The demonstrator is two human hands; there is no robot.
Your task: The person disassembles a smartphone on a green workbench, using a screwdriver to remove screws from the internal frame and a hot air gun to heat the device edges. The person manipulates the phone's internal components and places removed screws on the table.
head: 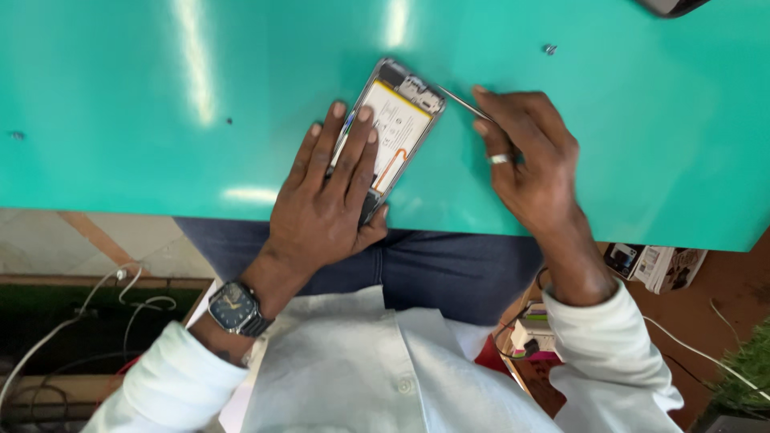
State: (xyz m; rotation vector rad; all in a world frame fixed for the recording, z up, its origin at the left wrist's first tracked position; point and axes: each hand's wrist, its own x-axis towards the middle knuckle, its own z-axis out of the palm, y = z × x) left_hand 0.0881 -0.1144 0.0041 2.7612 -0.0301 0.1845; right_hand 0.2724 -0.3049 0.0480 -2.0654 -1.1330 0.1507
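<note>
Nearest, left hand [325,200] lies flat, fingers spread, pinning an opened phone [393,128] near the green table [120,96] edge. Beyond, right hand [525,156] pinches a thin metal tool [461,102] touching the phone's corner. Likely light, stiff, fragile inside; best held by its frame.

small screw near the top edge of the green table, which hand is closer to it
Right. The right hand lies just below-left of the small screw, holding a thin metal tool. The left hand presses the opened phone, farther left.
</note>
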